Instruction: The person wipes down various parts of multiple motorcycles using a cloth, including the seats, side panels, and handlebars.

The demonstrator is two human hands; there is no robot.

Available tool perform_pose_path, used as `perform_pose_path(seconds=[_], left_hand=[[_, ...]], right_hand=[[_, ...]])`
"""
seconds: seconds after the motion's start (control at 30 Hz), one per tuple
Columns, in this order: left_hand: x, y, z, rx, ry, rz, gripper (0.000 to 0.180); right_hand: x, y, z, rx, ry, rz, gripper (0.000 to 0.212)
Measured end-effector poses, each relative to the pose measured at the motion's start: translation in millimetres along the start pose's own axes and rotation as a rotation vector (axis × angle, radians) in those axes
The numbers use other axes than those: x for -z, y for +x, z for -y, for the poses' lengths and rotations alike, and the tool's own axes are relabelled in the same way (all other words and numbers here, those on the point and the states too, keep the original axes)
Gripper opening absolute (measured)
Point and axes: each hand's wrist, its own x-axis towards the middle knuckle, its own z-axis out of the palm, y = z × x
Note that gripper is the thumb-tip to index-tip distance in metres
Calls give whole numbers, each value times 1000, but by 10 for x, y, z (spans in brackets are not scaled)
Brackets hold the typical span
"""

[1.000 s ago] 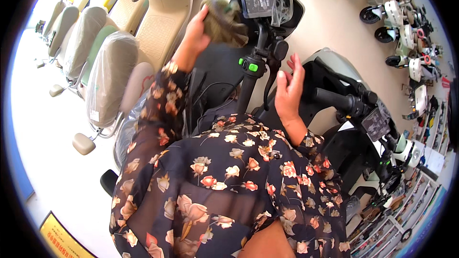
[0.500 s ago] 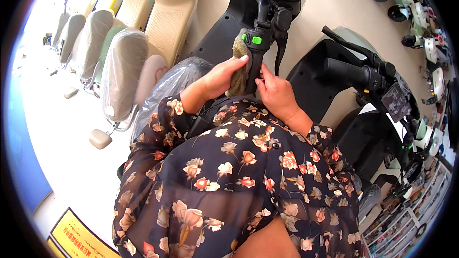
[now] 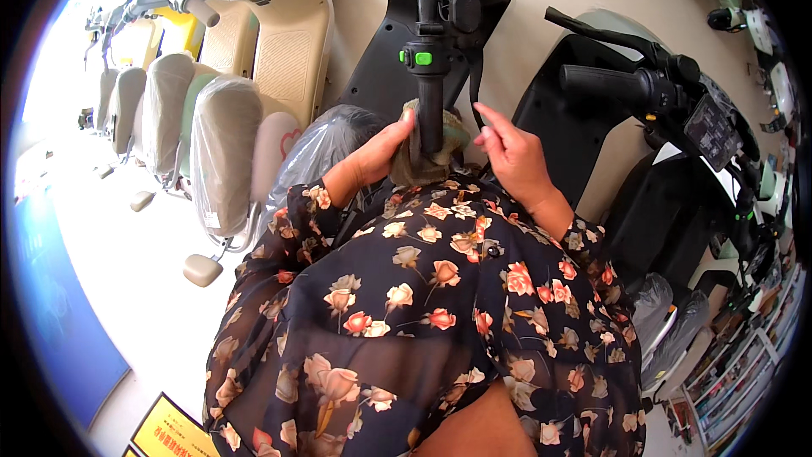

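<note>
A black scooter handlebar grip (image 3: 431,114) points toward me, with a switch housing bearing green buttons (image 3: 423,58) just beyond it. My left hand (image 3: 376,154) is closed on a greenish-brown cloth (image 3: 414,167), its thumb up along the grip's left side. The cloth lies behind and around the near end of the grip, showing on both sides. To the right, my right hand (image 3: 518,156) is off the grip and holds nothing. Its index finger stretches toward the black brake lever (image 3: 475,89), while the other fingers are partly bent.
At right stands another black scooter with its handlebar grip (image 3: 605,82) and display (image 3: 712,131). A plastic-wrapped seat (image 3: 326,148) lies left of my hand. Farther left are several scooters with wrapped seats (image 3: 227,152) and a beige footboard (image 3: 292,42). A yellow sign (image 3: 173,432) is at lower left.
My left hand and the cloth have moved down to the grip's near end, and the cloth now spreads behind it. My right hand has come off the grip toward the right, index finger extended.
</note>
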Motion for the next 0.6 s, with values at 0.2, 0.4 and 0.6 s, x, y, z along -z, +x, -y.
perform_pose_path(seconds=[0.2, 0.4, 0.6], left_hand=[[211, 611, -301, -112, -532, 342, 58], [29, 612, -193, -12, -628, 235, 52], [45, 308, -138, 197, -445, 121, 52]], right_hand=[[-13, -243, -230, -199, 229, -24, 28], [-51, -253, -239, -237, 263, -4, 27], [40, -224, -301, -228, 289, -136, 26]])
